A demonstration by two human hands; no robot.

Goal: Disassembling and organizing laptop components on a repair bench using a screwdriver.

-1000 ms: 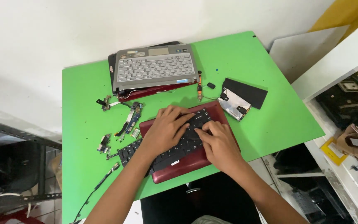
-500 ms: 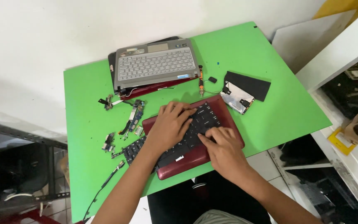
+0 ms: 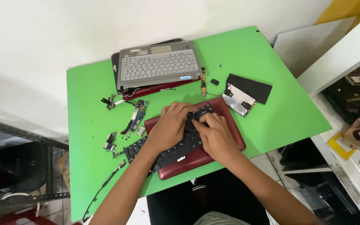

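Nearest, both hands press flat on the black rectangular laptop keyboard (image 3: 176, 148), which lies loose and askew over the dark-red plastic laptop base (image 3: 196, 160). The left hand (image 3: 171, 127) spreads its fingers on the keys; the right hand (image 3: 215, 135) curls its fingers at the keyboard's far edge, gripping nothing visibly. Judging by this, the keyboard is unseated, not removed. Left of the base lie small circuit boards (image 3: 135, 116); beyond it, a grey laptop shell (image 3: 158, 64) bearing a small blue sticker (image 3: 184, 77).

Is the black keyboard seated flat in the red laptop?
No. The keyboard lies askew; its left end overhangs the red laptop onto the table.
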